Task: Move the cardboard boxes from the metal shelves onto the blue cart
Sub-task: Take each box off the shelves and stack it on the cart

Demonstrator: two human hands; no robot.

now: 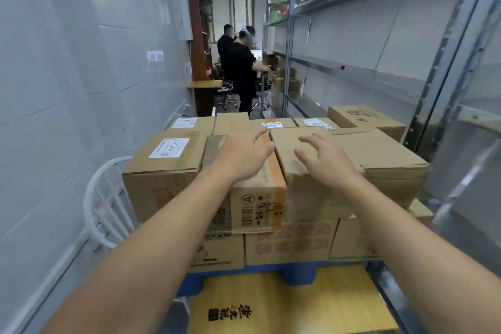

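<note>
Both outstretched: left hand (pixel 244 156) and right hand (pixel 326 161) palm-down over cardboard boxes (pixel 379 154), each grip splayed, empty.

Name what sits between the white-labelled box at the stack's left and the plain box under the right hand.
Head view: the orange-taped box, with the left hand over it.

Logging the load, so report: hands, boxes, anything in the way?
Left hand, right hand open above cardboard boxes. Boxes stacked on blue cart. White chair close left of stack.
</note>
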